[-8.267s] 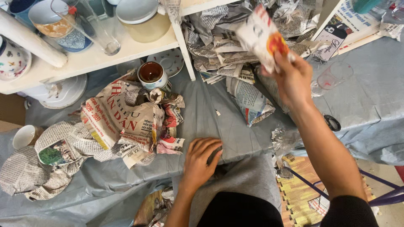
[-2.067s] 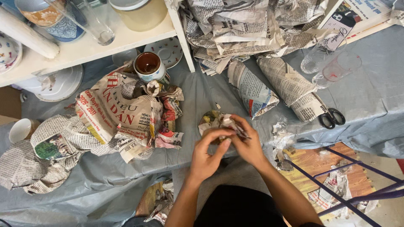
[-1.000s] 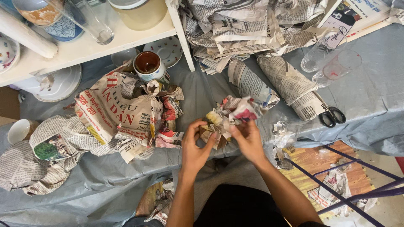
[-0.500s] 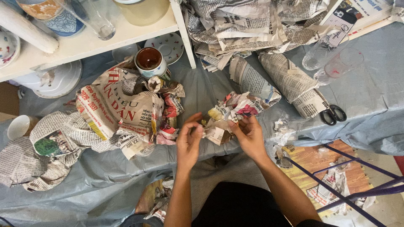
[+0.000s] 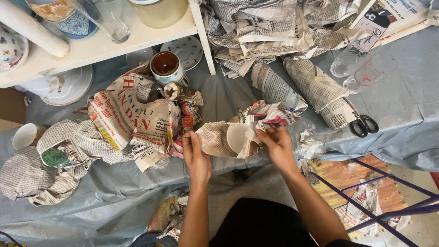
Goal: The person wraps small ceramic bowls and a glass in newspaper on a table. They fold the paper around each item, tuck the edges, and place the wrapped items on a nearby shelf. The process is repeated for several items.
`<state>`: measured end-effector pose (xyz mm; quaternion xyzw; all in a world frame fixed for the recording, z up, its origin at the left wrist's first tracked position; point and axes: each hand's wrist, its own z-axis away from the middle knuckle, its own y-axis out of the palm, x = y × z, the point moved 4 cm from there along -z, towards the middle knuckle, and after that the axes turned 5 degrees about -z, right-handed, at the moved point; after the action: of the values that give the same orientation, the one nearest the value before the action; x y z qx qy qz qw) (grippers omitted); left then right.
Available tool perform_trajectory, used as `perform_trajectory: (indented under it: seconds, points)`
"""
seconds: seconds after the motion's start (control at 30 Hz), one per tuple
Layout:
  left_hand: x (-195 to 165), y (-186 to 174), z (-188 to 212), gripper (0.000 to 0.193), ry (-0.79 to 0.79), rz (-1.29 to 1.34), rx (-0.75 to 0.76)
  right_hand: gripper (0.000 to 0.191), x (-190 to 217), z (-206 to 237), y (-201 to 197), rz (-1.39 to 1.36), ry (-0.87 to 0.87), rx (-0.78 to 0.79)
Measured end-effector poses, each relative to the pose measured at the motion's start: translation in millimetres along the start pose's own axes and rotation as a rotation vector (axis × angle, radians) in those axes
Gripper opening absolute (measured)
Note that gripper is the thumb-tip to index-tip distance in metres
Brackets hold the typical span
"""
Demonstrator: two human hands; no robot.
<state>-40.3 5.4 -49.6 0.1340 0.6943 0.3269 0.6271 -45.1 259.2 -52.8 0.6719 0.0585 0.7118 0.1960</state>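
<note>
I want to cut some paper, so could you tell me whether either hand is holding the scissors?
No, the scissors lie on the cloth, apart from both hands.

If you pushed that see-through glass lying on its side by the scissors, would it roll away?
Probably, a little. The clear glass lies on its side on the grey cloth, so its round wall could roll, likely curving, since it looks wider at the rim. The wrinkled cloth may slow it. It looks thin and breakable, and the scissors lie close.

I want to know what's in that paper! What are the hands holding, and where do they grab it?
A crumpled newspaper sheet around a small white dish. The left hand holds its left edge, the right hand pinches its right side.
</note>
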Motion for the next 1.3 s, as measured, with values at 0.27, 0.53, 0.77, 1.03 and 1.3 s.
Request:
perform_trajectory:
  seconds: [0.27,0.53,0.77,1.03,1.3]
  points:
    - [-11.5,10.1,3.9,0.017,0.033,0.007,-0.038,0.013,11.6,1.7,3.5,-0.304,0.038,0.098]
    - [-4.3,3.5,7.9,0.018,0.04,-0.011,-0.067,0.016,21.9,5.7,5.4,-0.327,0.076,0.075]
    - [-22.6,21.5,15.2,0.021,0.343,-0.42,-0.072,0.017,22.6,5.0,6.2,-0.226,0.017,0.087]
    - [-70.5,85.8,61.7,0.024,0.944,-1.222,0.089,0.016,21.0,6.4,8.4,0.278,-0.092,0.13]
    - [-61.8,98.4,58.5,0.039,0.567,-1.31,0.173,0.019,27.9,7.6,17.2,0.465,-0.032,0.249]
